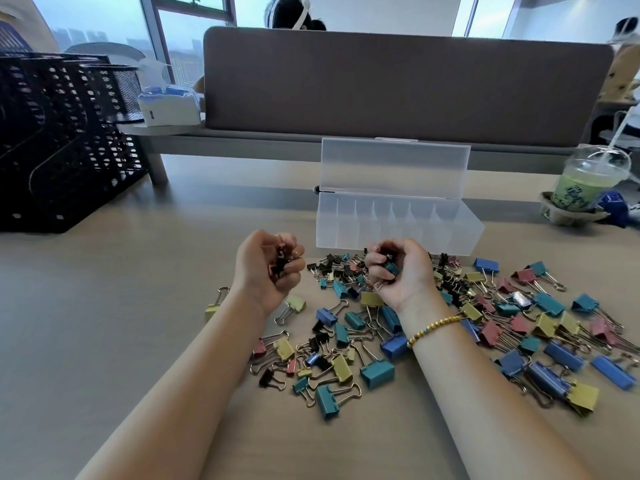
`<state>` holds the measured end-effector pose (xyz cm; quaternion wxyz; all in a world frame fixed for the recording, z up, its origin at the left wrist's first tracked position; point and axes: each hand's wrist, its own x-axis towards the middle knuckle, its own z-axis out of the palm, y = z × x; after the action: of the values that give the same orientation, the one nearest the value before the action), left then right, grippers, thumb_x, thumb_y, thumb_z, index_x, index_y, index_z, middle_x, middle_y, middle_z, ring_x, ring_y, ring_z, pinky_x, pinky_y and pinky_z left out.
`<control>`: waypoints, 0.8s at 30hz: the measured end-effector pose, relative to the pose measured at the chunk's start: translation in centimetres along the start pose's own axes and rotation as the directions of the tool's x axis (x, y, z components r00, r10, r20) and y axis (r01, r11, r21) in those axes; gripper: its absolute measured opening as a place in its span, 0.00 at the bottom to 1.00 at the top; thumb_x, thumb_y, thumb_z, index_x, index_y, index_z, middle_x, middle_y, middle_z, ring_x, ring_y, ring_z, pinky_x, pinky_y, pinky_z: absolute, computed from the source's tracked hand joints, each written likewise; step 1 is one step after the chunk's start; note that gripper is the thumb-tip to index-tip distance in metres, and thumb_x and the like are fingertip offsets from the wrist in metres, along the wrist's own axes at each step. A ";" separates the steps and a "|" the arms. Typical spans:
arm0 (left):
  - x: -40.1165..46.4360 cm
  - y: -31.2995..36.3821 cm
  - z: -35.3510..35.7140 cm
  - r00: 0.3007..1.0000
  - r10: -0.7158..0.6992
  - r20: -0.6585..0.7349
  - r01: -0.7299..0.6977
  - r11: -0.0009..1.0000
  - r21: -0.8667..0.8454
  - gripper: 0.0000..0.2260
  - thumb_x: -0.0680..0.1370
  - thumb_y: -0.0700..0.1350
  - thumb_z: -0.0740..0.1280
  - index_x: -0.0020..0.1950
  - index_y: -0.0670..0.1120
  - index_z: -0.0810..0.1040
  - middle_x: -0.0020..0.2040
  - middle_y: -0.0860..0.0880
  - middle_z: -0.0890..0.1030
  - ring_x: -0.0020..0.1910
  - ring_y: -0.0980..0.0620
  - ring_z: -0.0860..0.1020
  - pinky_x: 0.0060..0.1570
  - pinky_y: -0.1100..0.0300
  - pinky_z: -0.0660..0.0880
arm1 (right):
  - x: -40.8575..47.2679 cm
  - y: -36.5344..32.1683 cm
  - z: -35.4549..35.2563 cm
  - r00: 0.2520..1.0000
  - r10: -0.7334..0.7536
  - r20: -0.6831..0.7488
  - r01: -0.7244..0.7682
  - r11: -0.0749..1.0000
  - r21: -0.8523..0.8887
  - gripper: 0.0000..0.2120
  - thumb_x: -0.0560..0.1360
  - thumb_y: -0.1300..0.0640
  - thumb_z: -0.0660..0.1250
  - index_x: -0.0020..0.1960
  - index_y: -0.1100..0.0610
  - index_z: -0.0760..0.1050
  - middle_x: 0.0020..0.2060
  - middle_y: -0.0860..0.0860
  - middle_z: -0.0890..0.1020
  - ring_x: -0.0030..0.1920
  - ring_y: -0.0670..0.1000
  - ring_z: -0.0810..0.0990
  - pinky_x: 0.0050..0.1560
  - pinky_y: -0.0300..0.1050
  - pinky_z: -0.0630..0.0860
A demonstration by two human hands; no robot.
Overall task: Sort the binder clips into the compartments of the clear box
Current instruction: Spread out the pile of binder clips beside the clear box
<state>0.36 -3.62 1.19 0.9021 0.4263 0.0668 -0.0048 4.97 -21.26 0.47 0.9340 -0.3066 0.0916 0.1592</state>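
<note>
Both hands are up off the table, palms turned upward, just in front of the clear box (398,225). The left hand (268,268) has its fingers curled round a clump of small black clips (280,259), cupped in the palm. The right hand (400,271) is curled the same way round its own small clips (388,259), black ones with a teal one showing, and a gold bead bracelet (433,329) sits on that wrist.

The box stands open on the table (104,323), lid (394,168) tipped up behind it, a row of narrow compartments along its length, and I can see nothing in them.

The pile of binder clips (433,323) is spread loose on the table, from right against the front of the box back toward the person, under and between the 2 forearms: blue, teal, yellow, pink, black, big and small mixed.

Off to the left, a black mesh organizer (59,140); far right, a green drink (585,181) with a straw.
</note>
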 end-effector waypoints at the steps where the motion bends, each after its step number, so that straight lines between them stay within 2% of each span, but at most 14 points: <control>1: 0.1 -0.1 -0.1 1.000 -0.016 -0.006 0.016 1.000 0.007 0.09 0.73 0.44 0.54 0.34 0.43 0.67 0.29 0.49 0.66 0.20 0.57 0.61 0.16 0.73 0.54 | 0.0 0.0 0.0 1.000 -0.007 -0.015 0.007 1.000 -0.021 0.11 0.79 0.59 0.54 0.38 0.59 0.65 0.31 0.53 0.70 0.23 0.45 0.68 0.15 0.32 0.59; 3: 0.4 -0.2 0.0 0.998 -0.047 -0.037 0.048 0.998 0.030 0.18 0.80 0.50 0.54 0.32 0.45 0.67 0.26 0.51 0.66 0.19 0.58 0.61 0.14 0.71 0.53 | -0.1 -0.3 0.1 0.999 -0.020 -0.031 0.017 0.995 -0.102 0.12 0.80 0.58 0.57 0.38 0.59 0.67 0.30 0.52 0.71 0.23 0.44 0.69 0.15 0.31 0.59; 5: 0.4 -0.4 0.3 0.996 -0.042 -0.081 0.052 0.991 0.123 0.17 0.81 0.49 0.56 0.35 0.44 0.69 0.23 0.52 0.65 0.18 0.59 0.61 0.13 0.70 0.53 | -0.1 -0.5 0.2 0.998 -0.068 -0.017 0.059 0.946 -0.320 0.10 0.80 0.60 0.57 0.43 0.61 0.72 0.32 0.51 0.72 0.24 0.43 0.67 0.16 0.31 0.59; 6: 0.5 -0.4 0.5 0.995 -0.014 -0.100 0.038 0.971 0.237 0.14 0.81 0.47 0.57 0.39 0.43 0.72 0.23 0.52 0.66 0.18 0.59 0.62 0.14 0.70 0.54 | -0.1 -0.7 0.2 0.994 -0.111 0.002 0.097 0.862 -0.497 0.09 0.80 0.61 0.56 0.47 0.62 0.74 0.33 0.51 0.72 0.25 0.43 0.67 0.17 0.31 0.59; 7: 0.6 -0.5 0.6 0.993 0.027 -0.117 0.023 0.914 0.406 0.11 0.82 0.45 0.57 0.45 0.42 0.75 0.24 0.52 0.66 0.19 0.58 0.62 0.15 0.69 0.55 | -0.2 -0.8 0.2 0.987 -0.154 0.033 0.134 0.708 -0.693 0.09 0.80 0.62 0.56 0.51 0.61 0.75 0.33 0.50 0.72 0.25 0.43 0.66 0.18 0.31 0.59; 8: 0.8 -0.5 0.7 0.989 0.084 -0.124 0.008 0.796 0.606 0.10 0.81 0.43 0.57 0.50 0.43 0.77 0.25 0.52 0.67 0.20 0.57 0.63 0.16 0.68 0.57 | -0.3 -0.8 0.3 0.980 -0.186 0.076 0.159 0.486 -0.860 0.10 0.81 0.61 0.56 0.54 0.60 0.75 0.33 0.49 0.72 0.25 0.43 0.65 0.19 0.31 0.60; 9: 1.0 -0.5 0.7 0.981 0.159 -0.112 -0.010 0.617 0.787 0.10 0.81 0.43 0.56 0.54 0.45 0.77 0.27 0.51 0.69 0.22 0.56 0.63 0.18 0.67 0.59 | -0.3 -0.8 0.4 0.971 -0.197 0.133 0.179 0.243 -0.953 0.11 0.81 0.59 0.55 0.56 0.59 0.75 0.33 0.48 0.72 0.26 0.43 0.65 0.21 0.31 0.62; 11: 1.8 -0.3 0.7 0.963 0.269 0.024 -0.070 0.164 0.984 0.13 0.81 0.44 0.56 0.63 0.50 0.74 0.36 0.49 0.76 0.26 0.54 0.69 0.25 0.65 0.67 | 0.0 -0.6 0.7 0.954 -0.173 0.246 0.222 -0.148 -0.964 0.12 0.81 0.54 0.56 0.60 0.56 0.73 0.40 0.45 0.75 0.28 0.44 0.70 0.26 0.32 0.65; 13: 2.6 -0.3 0.4 0.970 0.206 0.128 -0.075 -0.247 0.966 0.19 0.81 0.46 0.56 0.73 0.54 0.63 0.51 0.45 0.80 0.43 0.49 0.79 0.40 0.59 0.76 | 0.3 -0.3 1.1 0.943 -0.130 0.306 0.241 -0.368 -0.898 0.13 0.81 0.52 0.57 0.62 0.54 0.71 0.52 0.48 0.78 0.40 0.48 0.79 0.37 0.36 0.73; 14: 3.1 -0.2 0.2 0.982 0.136 0.127 -0.070 -0.366 0.928 0.22 0.81 0.47 0.57 0.74 0.55 0.58 0.58 0.45 0.79 0.53 0.46 0.78 0.49 0.55 0.76 | 0.6 -0.3 1.3 0.945 -0.106 0.308 0.234 -0.437 -0.868 0.15 0.80 0.51 0.58 0.64 0.54 0.70 0.57 0.50 0.78 0.48 0.50 0.79 0.45 0.39 0.74; 15: 3.5 -0.1 0.1 0.993 0.062 0.104 -0.068 -0.425 0.902 0.23 0.81 0.49 0.58 0.75 0.54 0.56 0.62 0.45 0.77 0.58 0.45 0.76 0.55 0.52 0.75 | 0.9 -0.3 1.6 0.951 -0.076 0.300 0.225 -0.495 -0.839 0.17 0.80 0.51 0.59 0.67 0.54 0.68 0.61 0.52 0.77 0.55 0.51 0.77 0.52 0.43 0.74; 17: 4.1 -0.1 0.0 0.997 -0.050 0.063 -0.079 -0.461 0.884 0.24 0.79 0.51 0.61 0.74 0.51 0.59 0.65 0.45 0.74 0.62 0.45 0.73 0.60 0.52 0.72 | 1.5 -0.3 2.1 0.962 -0.013 0.272 0.211 -0.592 -0.778 0.22 0.78 0.50 0.62 0.70 0.55 0.65 0.65 0.54 0.74 0.61 0.53 0.74 0.58 0.46 0.72; 21: 4.2 -0.5 0.3 0.992 -0.093 0.085 -0.119 -0.485 0.867 0.17 0.80 0.51 0.59 0.67 0.47 0.65 0.60 0.44 0.76 0.56 0.44 0.75 0.52 0.54 0.71 | 2.6 0.2 2.4 0.971 0.046 0.233 0.186 -0.756 -0.628 0.21 0.78 0.50 0.63 0.68 0.56 0.69 0.63 0.56 0.76 0.61 0.56 0.75 0.60 0.50 0.73; 24: 4.3 -0.6 0.3 0.989 -0.101 0.105 -0.142 -0.515 0.846 0.15 0.81 0.49 0.58 0.65 0.44 0.64 0.57 0.42 0.77 0.52 0.44 0.75 0.46 0.55 0.69 | 3.1 0.6 2.4 0.972 0.056 0.230 0.186 -0.782 -0.595 0.17 0.78 0.53 0.63 0.65 0.57 0.71 0.58 0.56 0.78 0.57 0.57 0.77 0.57 0.51 0.74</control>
<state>4.61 -4.03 0.37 0.0739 0.9938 -0.0438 -0.0712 7.78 -18.60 1.20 0.0365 -0.9748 -0.2106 0.0636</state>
